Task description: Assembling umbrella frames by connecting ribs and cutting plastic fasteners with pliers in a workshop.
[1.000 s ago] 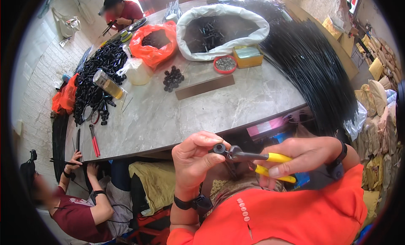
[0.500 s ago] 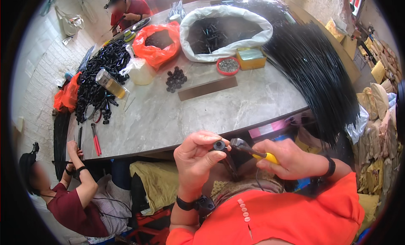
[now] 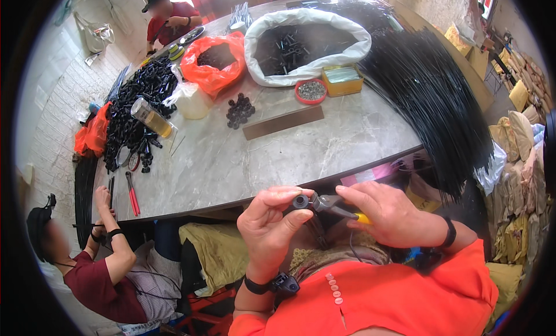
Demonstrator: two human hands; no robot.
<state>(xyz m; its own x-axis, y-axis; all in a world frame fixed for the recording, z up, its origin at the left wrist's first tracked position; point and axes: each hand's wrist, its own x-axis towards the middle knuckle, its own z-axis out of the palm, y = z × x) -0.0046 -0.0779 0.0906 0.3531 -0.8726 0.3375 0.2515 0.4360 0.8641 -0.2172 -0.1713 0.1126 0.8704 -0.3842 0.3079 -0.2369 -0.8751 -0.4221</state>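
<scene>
My left hand [image 3: 263, 220] is closed, pinching a small black plastic piece [image 3: 300, 202] with a round end and a hole in it. Close to my body on the right, my right hand [image 3: 394, 215] grips a pair of pliers [image 3: 329, 204] with yellow handles. The metal jaws are right beside the black piece, near my left fingertips; whether they bite on it I cannot tell. Both hands are just off the near table edge. A dark rod-like shape runs down below the piece, and I cannot make out if it is joined to it.
On the grey table [image 3: 214, 174] lie a brown bar [image 3: 284, 123], black fittings [image 3: 240, 111], a red dish [image 3: 311, 92] of small metal parts and a white sack [image 3: 307, 78]. Long black rods [image 3: 431, 98] spread at right. Red-handled pliers [image 3: 132, 194] lie near a co-worker [image 3: 110, 278]; another person [image 3: 174, 23] sits across.
The pliers' jaws have shifted slightly left and down toward the black piece. My right fingers have loosened and stretched over the handles. The left hand has barely moved.
</scene>
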